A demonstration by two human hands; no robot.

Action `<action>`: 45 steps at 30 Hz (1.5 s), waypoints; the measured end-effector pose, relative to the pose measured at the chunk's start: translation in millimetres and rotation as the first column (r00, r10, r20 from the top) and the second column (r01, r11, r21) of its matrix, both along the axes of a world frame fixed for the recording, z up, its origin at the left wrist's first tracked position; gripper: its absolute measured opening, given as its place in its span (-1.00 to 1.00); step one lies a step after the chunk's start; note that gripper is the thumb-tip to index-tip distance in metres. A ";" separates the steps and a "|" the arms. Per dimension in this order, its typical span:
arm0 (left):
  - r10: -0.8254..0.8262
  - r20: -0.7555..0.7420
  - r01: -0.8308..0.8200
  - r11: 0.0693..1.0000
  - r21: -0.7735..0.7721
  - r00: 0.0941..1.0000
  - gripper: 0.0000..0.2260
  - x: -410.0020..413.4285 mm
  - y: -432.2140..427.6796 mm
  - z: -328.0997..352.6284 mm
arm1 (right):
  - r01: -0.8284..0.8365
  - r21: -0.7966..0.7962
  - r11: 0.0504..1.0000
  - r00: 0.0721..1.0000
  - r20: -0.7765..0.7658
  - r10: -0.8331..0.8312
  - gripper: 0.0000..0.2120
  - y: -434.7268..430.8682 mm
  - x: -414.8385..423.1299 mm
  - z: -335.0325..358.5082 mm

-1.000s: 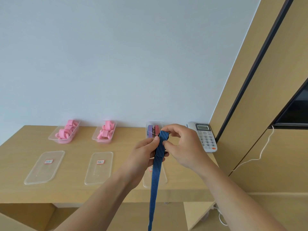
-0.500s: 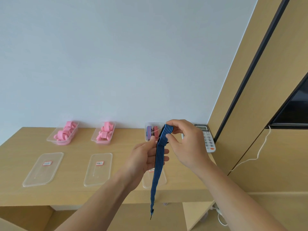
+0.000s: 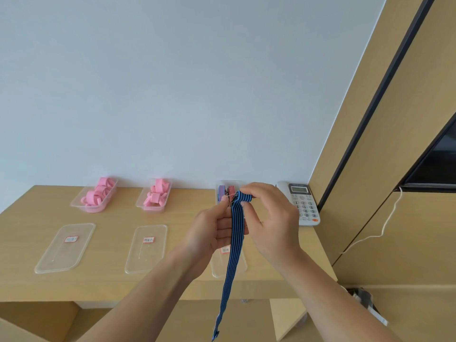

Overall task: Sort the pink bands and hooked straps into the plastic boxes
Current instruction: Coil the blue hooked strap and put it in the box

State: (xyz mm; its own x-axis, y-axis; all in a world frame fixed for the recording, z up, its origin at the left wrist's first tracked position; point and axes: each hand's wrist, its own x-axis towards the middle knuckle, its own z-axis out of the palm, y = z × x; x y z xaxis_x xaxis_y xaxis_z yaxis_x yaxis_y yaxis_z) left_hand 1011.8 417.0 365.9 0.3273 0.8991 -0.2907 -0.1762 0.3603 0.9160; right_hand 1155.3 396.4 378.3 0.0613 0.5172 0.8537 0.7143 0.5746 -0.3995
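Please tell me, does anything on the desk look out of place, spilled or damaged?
Nothing looks spilled or damaged. The pink bands lie inside their boxes and the lids lie flat in front. Only the blue striped strap, held by both hands, hangs loose below the desk edge.

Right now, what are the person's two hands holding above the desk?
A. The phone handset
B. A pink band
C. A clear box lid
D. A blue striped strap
D. Both the left hand and the right hand pinch the folded top of the blue striped strap, whose free end hangs below the desk edge; the pink bands lie in their boxes.
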 end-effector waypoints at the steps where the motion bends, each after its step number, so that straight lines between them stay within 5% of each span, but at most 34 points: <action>1: 0.005 0.006 -0.005 1.000 -0.003 1.000 -0.55 -0.1 0.1 1.1 | -0.004 0.011 1.000 1.000 0.002 0.004 -0.71 -0.3 -0.6 -1.7; 24: 0.002 0.081 -0.011 0.994 0.108 0.997 -0.78 -16.2 15.3 6.5 | -0.116 -0.024 0.993 0.972 0.205 0.118 -0.87 -5.7 -1.1 -35.1; 27: 0.008 0.030 -0.012 0.989 0.147 1.000 -0.78 -17.4 14.8 4.9 | -0.138 -0.116 0.984 0.952 0.258 0.163 -0.91 -7.2 3.8 -27.6; 32: -0.035 -0.009 0.036 0.979 0.202 0.999 -0.80 -15.8 11.7 3.8 | -0.077 -0.214 0.974 0.985 0.134 0.107 -0.79 -2.0 7.2 2.2; 36: -0.076 -0.034 0.082 0.968 0.239 0.997 -0.80 -16.0 10.0 3.0 | -0.044 -0.627 0.777 0.988 0.086 0.126 -0.47 5.9 12.9 24.2; 39: -0.115 -0.036 0.120 0.964 0.239 0.993 -0.79 -15.2 7.8 0.4 | -0.114 -0.731 0.673 0.964 0.084 0.254 -0.67 10.3 17.0 33.8; 45: -0.160 0.071 0.147 0.977 0.156 0.985 -0.72 -12.2 5.4 -2.6 | -0.087 -0.717 0.692 0.977 0.073 0.199 -0.72 8.5 15.0 35.2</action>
State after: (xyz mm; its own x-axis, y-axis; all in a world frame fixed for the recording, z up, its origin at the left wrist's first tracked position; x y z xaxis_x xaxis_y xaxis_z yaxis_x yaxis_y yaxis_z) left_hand 999.5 422.5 363.3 0.4822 0.8674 -0.1229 -0.2066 0.2490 0.9462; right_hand 1170.2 404.9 413.5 -0.1502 0.9626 0.2255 0.7249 0.2623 -0.6369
